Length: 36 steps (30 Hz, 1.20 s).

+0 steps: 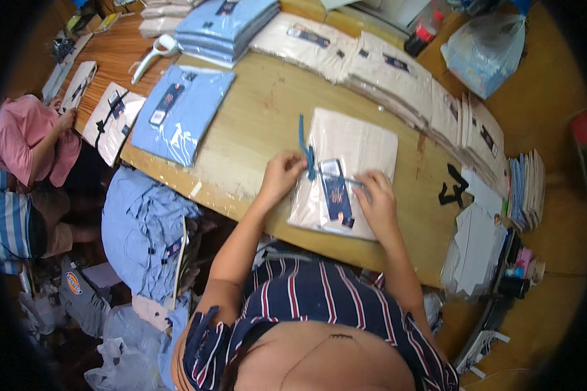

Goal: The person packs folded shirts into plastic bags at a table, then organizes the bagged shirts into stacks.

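A folded cream garment in a clear plastic bag (375, 140) lies in front of me on the table, with a dark hang tag (336, 199) near its lower middle. Across the bag runs a teal ribbon (311, 163), bunched at the bag's left side, with one end pointing away from me. My left hand (283, 176) pinches the ribbon at that bunched part. Over the bag's right half, my right hand (378, 201) is closed on the ribbon's other stretch, which looks pulled fairly straight between the hands.
A bagged blue garment (205, 104) lies to the left, near a white-handled tool (165, 45). Bagged cream garments (391, 72) line the far edge; black ribbons (453, 186) lie right. A person in a pink top (29, 137) works at far left. Loose blue garments (140, 228) hang below.
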Motion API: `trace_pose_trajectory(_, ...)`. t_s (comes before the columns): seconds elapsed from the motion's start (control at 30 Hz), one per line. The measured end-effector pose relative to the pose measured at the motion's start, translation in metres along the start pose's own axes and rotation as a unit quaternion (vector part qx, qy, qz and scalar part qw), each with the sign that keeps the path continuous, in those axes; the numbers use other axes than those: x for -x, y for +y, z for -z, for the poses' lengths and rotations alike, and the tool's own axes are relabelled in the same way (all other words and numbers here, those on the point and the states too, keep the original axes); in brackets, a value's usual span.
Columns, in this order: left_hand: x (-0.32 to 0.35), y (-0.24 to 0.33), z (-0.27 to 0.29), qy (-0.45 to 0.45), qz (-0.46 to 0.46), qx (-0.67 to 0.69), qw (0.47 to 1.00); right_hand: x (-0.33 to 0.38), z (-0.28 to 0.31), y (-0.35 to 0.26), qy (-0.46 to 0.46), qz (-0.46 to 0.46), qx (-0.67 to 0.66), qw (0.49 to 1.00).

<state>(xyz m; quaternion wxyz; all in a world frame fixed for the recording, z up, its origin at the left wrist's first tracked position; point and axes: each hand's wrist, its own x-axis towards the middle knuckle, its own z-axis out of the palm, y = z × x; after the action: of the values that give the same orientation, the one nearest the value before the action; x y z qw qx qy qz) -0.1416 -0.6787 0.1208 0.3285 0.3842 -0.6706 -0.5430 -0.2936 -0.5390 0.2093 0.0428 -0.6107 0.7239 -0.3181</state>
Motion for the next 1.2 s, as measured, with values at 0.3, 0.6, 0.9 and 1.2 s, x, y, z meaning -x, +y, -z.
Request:
trace_pose_trajectory(0.3, 0.002, 0.001, -0.005, 0.016, 0.027, 0.071, 0.997, -0.011, -0.073, 0.013, 0.009, -0.002, -0.054, 0.998)
trace_pose_trajectory(0.6, -0.002, 0.002, -0.022, 0.096, 0.115, 0.293, 0.944, -0.017, -0.071, 0.014, 0.005, -0.001, -0.042, 0.999)
trace_pose_trajectory(0.9, 0.013, -0.005, -0.037, 0.161, -0.017, 0.173, 0.971, -0.060, -0.073, 0.014, -0.031, 0.152, 0.063, 0.986)
trace_pose_trajectory(1.2, 0.013, -0.015, -0.037, 0.132, -0.017, 0.139, 0.981, -0.071, -0.033, 0.015, 0.095, -0.020, 0.029, 0.995)
